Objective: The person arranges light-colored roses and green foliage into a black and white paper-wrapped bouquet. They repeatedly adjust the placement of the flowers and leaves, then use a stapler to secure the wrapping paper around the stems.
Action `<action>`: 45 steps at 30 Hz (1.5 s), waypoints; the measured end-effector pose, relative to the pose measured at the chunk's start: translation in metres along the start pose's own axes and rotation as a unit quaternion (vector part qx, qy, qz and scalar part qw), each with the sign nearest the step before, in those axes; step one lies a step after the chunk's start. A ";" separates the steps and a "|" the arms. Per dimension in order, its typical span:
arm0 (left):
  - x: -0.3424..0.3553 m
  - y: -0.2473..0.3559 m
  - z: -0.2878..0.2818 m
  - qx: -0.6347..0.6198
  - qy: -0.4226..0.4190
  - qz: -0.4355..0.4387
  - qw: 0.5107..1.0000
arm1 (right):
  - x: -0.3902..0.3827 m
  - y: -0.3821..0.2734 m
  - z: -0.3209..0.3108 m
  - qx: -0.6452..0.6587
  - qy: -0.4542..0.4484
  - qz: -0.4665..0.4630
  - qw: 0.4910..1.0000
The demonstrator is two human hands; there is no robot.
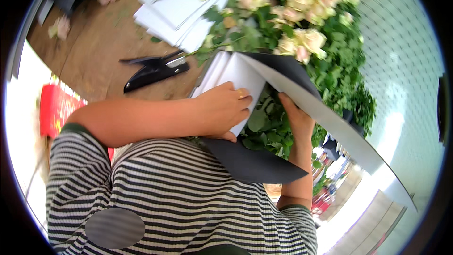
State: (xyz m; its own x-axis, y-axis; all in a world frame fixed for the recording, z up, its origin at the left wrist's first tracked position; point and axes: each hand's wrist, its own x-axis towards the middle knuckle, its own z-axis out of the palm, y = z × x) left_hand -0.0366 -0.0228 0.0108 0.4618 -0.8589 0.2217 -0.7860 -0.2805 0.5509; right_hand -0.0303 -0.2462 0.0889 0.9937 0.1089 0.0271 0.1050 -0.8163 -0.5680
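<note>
My left hand (224, 111), with a ring on one finger, lies across a folded white sheet of wrapping paper (245, 71), its fingers curled over the paper's edge. The sheet's other face is dark grey; a dark flap (255, 163) points toward me. On the right, my right hand (297, 115) grips the long white edge of the wrap (330, 123), with most of its fingers hidden behind it. Green leaves (269, 123) show inside the wrap between my hands. Beyond it, pale cream-pink roses (306, 42) stick out among dense foliage (337, 66).
A black stapler (155, 71) lies on the brown wooden table (99, 66). Behind it several white sheets (179, 14) are fanned out. Loose pink blooms (60, 27) lie at the far left. A red box-like thing (56, 111) stands by my left elbow.
</note>
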 end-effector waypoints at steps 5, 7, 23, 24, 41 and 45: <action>0.019 -0.005 -0.021 -0.071 -0.054 -0.061 0.994 | 0.018 0.012 -0.092 0.136 -0.090 0.115 0.980; 0.033 -0.005 -0.038 -0.129 -0.102 -0.113 0.980 | 0.030 0.044 -0.137 0.098 0.023 0.089 0.991; 0.033 -0.006 -0.040 -0.345 -0.077 -0.194 0.915 | 0.010 0.131 -0.238 -0.205 0.355 -0.025 0.912; 0.030 -0.011 -0.040 -0.353 -0.077 -0.195 0.912 | 0.002 0.107 -0.261 -0.193 0.405 0.065 0.892; 0.025 -0.035 -0.056 -0.511 -0.156 -0.219 0.817 | -0.050 0.007 -0.052 -0.079 -0.146 -0.212 0.963; 0.025 -0.021 -0.054 -0.360 -0.193 -0.163 0.898 | -0.067 0.026 -0.030 0.000 -0.214 -0.146 0.966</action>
State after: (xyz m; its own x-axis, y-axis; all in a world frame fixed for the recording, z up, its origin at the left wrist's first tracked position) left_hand 0.0132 -0.0149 0.0485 0.3325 -0.9052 -0.2646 -0.1006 -0.3130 0.9444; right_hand -0.0925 -0.2916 0.0966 0.8137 0.5599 -0.1564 0.3790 -0.7150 -0.5875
